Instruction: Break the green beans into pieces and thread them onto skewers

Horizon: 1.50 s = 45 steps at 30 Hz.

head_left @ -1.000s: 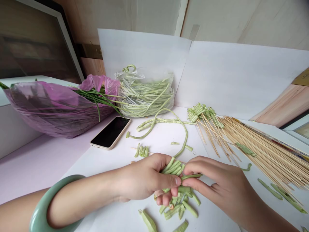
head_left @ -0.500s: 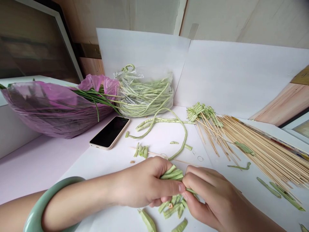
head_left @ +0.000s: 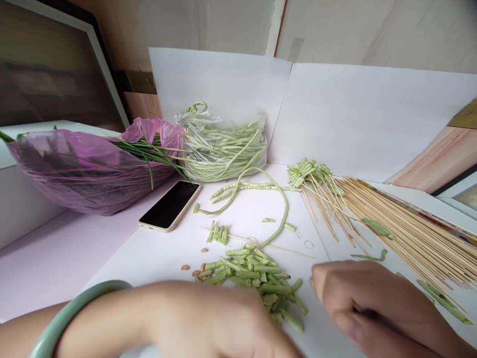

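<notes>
Cut yard-long beans (head_left: 249,276) lie heaped between the hands, just ahead of the left hand (head_left: 208,323), too blurred to read. The right hand (head_left: 357,303) curls loosely, pinching nothing visible. Open desk (head_left: 149,263) lies left of the heap; bamboo skewers (head_left: 410,228) lie beyond the right hand.

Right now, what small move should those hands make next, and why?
Probably reach for the long bean and break off another piece. The left hand and right hand are blurred but seem to hold nothing, and they are right by the pile of cut pieces. That bean looks like the nearest uncut one, with its end reaching the pile.
</notes>
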Available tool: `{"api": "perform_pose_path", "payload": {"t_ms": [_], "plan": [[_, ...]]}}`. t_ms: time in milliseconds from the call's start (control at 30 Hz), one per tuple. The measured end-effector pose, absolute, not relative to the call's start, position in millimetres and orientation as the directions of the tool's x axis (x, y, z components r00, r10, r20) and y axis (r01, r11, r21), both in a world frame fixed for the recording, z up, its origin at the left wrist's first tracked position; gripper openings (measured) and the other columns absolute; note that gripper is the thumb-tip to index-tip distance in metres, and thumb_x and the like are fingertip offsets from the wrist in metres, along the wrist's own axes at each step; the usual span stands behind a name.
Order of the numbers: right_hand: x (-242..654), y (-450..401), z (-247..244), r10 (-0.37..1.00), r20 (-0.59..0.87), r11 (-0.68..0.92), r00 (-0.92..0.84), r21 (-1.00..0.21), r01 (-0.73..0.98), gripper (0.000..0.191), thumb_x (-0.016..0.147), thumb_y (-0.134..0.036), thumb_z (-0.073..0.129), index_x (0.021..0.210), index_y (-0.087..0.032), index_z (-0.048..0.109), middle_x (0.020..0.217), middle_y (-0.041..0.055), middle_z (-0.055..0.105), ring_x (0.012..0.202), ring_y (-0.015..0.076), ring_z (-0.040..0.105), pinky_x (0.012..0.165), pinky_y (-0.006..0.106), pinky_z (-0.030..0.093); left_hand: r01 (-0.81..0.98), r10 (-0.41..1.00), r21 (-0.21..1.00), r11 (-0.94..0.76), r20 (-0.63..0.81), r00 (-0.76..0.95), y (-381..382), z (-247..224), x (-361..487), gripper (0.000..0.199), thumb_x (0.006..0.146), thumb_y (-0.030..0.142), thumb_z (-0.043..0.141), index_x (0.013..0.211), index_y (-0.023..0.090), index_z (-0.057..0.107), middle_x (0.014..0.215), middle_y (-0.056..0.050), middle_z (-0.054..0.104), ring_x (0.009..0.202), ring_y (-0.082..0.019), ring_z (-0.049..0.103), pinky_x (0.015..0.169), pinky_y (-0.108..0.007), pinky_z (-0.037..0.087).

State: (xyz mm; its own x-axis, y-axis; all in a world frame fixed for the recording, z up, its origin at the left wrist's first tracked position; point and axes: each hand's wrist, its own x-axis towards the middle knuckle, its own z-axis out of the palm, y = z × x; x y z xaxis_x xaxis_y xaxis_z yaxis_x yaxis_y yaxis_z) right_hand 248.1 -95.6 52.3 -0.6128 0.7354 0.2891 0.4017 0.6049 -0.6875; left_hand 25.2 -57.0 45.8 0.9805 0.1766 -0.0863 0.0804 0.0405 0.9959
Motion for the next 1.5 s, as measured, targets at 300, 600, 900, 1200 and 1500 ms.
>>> {"api": "perform_pose_path", "payload": {"t_ms": [300,600,900,1200,1500], "plan": [[248.2,-69.3,35.0,0.879,0.072,0.460,-0.471,-0.383,0.801,0.028,0.095,-0.024,0.042,0.076,-0.022,0.062,0.065,-0.0014,0.054,0.052,0.0118,0.049,0.046,0.024,0.033,0.149,0.600,0.898,0.414,-0.392,0.697,-41.3,33.4,31.4,0.040,0.076,0.053,0.066,0.079,0.016,0.051,0.062,0.002,0.058,0.042,-0.005,0.044,0.042,-0.019,0.031],[238.6,-75.1,30.0,0.886,0.004,0.431,-0.465,-0.379,0.819,0.020,0.086,-0.015,0.052,0.066,-0.020,0.055,0.063,-0.0039,0.052,0.047,0.0090,0.046,0.043,0.020,0.036,0.198,0.562,0.913,0.356,-0.378,0.735,-41.0,37.7,30.1,0.051,0.075,0.065,0.063,0.079,0.015,0.051,0.065,0.001,0.059,0.042,-0.005,0.043,0.042,-0.021,0.028],[233.4,-75.0,29.2,0.884,0.093,0.437,-0.458,-0.514,0.738,0.012,0.088,-0.018,0.054,0.094,-0.023,0.063,0.078,-0.0009,0.062,0.063,0.0128,0.058,0.053,0.022,0.047,0.204,0.489,0.912,0.355,-0.367,0.791,-35.2,30.3,29.1,0.049,0.069,0.059,0.073,0.079,0.013,0.057,0.070,0.000,0.060,0.047,-0.006,0.050,0.042,-0.018,0.035],[240.0,-72.5,30.9,0.878,0.100,0.450,-0.468,-0.503,0.738,0.017,0.086,-0.016,0.056,0.071,-0.022,0.059,0.068,-0.0041,0.063,0.056,0.0108,0.054,0.051,0.022,0.040,0.255,0.478,0.896,0.364,-0.415,0.774,-33.5,32.3,26.1,0.042,0.062,0.040,0.083,0.083,0.016,0.056,0.059,0.004,0.060,0.049,-0.009,0.054,0.047,-0.021,0.040],[249.8,-67.7,44.5,0.891,-0.004,0.395,-0.455,-0.490,0.777,0.025,0.090,-0.025,0.052,0.065,-0.021,0.053,0.061,-0.0044,0.052,0.051,0.0098,0.045,0.045,0.021,0.031,0.437,0.614,0.897,0.070,-0.384,0.689,-31.8,37.4,19.9,0.021,0.082,0.036,0.063,0.086,0.017,0.054,0.060,0.002,0.058,0.054,-0.013,0.055,0.047,-0.020,0.040]]}}
